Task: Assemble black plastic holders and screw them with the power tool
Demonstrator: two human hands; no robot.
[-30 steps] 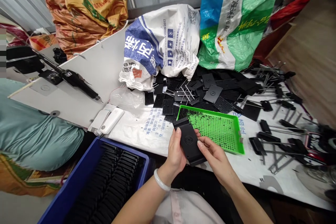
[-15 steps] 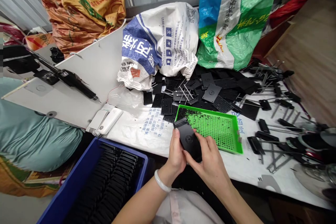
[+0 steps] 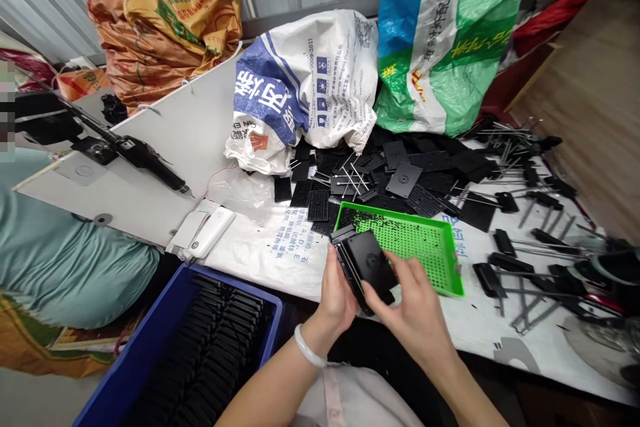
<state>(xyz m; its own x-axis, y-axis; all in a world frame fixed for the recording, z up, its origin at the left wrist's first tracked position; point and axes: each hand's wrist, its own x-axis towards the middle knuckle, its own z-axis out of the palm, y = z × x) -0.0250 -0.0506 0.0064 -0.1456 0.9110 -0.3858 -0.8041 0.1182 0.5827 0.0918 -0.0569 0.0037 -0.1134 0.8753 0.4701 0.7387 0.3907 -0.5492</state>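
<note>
My left hand [image 3: 336, 300] is closed around a narrow black frame-like piece [image 3: 356, 287], holding it tilted. A flat black plate [image 3: 374, 259] with a round mark is pinched in my right hand [image 3: 419, 300], its thumb on the near edge and fingers at the far right. Plate and frame lie close together with a gap showing between them; whether they touch anywhere I cannot tell. Just beyond my hands sits a green perforated tray [image 3: 459, 273] with many tiny black pieces [image 3: 356, 216] at its far left end.
A blue bin [image 3: 278, 320] with rows of black parts stands at lower left. An electric screwdriver [image 3: 153, 165] hangs over a white panel. Loose black plates [image 3: 404, 179] and rods are piled behind the tray; rods with black ends [image 3: 493, 277] lie right. Sacks [image 3: 305, 87] stand behind.
The plate has shifted right and away from the frame in my left hand, opening a gap. My right hand has moved right with it.
</note>
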